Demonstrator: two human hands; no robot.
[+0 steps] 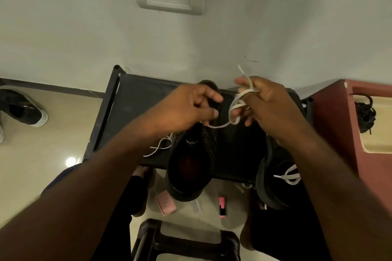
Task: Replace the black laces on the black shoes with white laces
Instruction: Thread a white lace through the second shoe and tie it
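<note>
Head view: a black rack (pixel 135 99) against the wall carries two shoes, the right shoe (pixel 273 186) already strung white, the left shoe (pixel 191 167) apparently mid-lacing. Left hand (pixel 186 108) pinches the white lace (pixel 235 106); right hand (pixel 269 101) holds its slack looped round curled fingers. Next, likely: feeding the tip through an eyelet. Both heels overhang the rack's near edge; free room lies left. Black laces (pixel 365 112) sit aside, right.

Black shoe (pixel 191 165), second black shoe (pixel 273 180) beside it, white lace (pixel 235 108) looped above, black laces (pixel 364 114) bundled aside
</note>
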